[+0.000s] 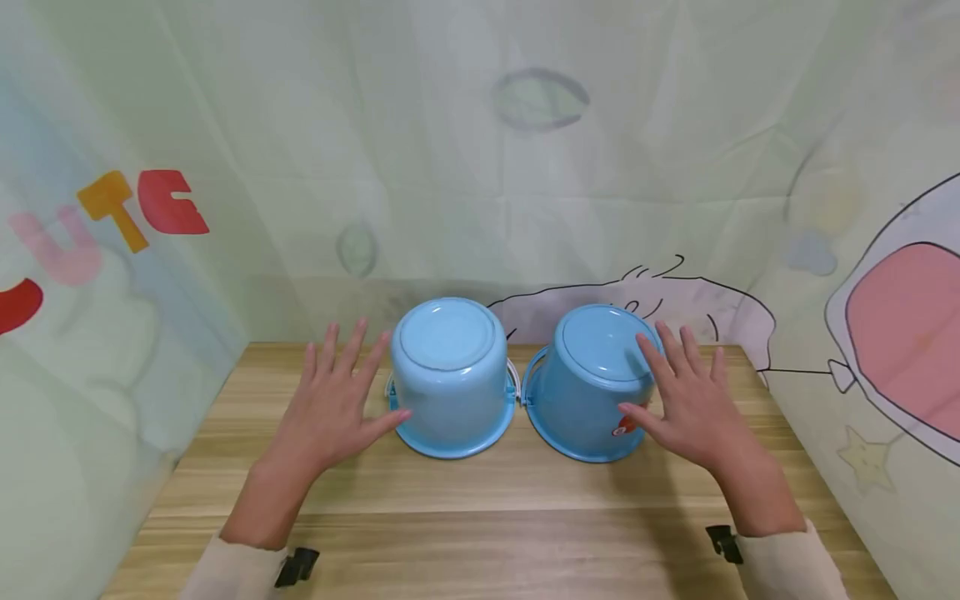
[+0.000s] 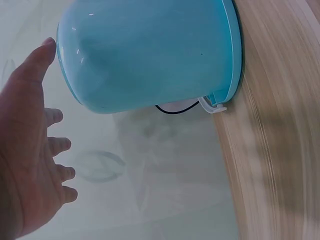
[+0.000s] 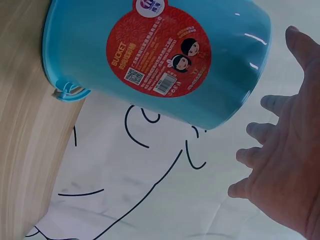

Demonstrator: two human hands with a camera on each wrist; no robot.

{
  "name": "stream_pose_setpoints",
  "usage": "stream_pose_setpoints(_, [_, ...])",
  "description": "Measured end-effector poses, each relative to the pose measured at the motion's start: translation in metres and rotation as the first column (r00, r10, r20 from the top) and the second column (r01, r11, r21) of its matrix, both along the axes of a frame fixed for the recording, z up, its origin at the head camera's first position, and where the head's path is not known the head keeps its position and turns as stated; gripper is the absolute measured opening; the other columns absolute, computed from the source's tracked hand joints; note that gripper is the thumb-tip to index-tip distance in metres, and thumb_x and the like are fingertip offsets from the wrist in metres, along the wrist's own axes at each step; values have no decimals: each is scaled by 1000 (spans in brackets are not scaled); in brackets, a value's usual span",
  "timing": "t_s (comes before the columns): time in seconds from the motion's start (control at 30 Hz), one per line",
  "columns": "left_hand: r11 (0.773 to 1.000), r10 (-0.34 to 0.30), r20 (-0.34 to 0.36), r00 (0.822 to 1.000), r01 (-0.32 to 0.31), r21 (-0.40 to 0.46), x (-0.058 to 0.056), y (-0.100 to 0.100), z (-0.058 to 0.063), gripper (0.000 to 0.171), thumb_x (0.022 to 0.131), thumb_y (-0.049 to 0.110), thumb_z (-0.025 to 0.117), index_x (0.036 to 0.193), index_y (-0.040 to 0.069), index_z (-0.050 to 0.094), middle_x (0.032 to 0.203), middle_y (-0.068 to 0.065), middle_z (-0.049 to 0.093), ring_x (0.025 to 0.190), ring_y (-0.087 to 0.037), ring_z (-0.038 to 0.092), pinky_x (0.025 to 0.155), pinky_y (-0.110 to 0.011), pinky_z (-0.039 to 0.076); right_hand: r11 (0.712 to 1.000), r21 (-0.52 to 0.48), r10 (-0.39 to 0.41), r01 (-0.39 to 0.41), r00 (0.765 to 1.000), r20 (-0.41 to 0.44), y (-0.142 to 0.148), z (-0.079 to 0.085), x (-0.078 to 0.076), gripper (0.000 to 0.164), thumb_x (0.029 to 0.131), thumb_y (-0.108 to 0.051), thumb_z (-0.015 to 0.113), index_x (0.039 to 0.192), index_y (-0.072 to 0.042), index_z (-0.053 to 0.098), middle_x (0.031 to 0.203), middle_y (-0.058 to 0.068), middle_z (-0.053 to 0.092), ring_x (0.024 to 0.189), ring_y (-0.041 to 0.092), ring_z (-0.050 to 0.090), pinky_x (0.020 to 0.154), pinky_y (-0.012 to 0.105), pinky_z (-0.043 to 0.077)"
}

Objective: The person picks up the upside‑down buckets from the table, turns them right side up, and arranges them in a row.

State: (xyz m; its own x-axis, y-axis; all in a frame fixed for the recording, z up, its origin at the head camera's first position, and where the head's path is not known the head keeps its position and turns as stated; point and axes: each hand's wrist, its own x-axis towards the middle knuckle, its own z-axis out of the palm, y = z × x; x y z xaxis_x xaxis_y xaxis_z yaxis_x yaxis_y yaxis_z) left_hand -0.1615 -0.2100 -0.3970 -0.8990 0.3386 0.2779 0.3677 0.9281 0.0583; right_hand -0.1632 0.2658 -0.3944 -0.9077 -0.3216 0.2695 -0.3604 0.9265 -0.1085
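Two light blue buckets stand upside down, side by side, near the back of the wooden table. My left hand (image 1: 330, 417) is raised with spread fingers beside the left bucket (image 1: 450, 375); nothing is in it. In the left wrist view its thumb is near the base of the bucket (image 2: 150, 55). To the right of the right bucket (image 1: 592, 392), my right hand (image 1: 693, 408) is likewise spread and holds nothing. A round red label (image 3: 159, 52) with the word BUCKET shows on that bucket's side in the right wrist view. Handles hang at both rims.
The wooden table (image 1: 465, 542) ends just behind the buckets. A pale printed cloth (image 1: 450, 167) hangs at the back and both sides, with coloured letters on the left and cartoon drawings on the right. Black clips (image 1: 297, 567) sit at both sleeve cuffs.
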Motion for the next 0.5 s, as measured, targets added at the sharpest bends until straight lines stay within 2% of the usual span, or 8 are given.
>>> stream_pose_setpoints(0.23, [1000,-25,-28,999,25,6,4,-2,1,103,88,71,64,165,14,25,171,-23,16,156,-54,5,119,-76,16,999,8,46,-46,999,0,-9,3,0,99,92,-57,68,167,-16,18,173,16,10,158,49,7,112,84,12])
stream_pose_setpoints(0.5, [999,-43,-72,996,42,-12,10,-5,0,103,86,71,66,165,17,26,171,-20,18,156,-53,9,119,-75,19,989,5,148,-148,987,-67,-20,2,-1,95,90,-54,71,165,-20,25,173,13,18,158,46,12,113,81,20])
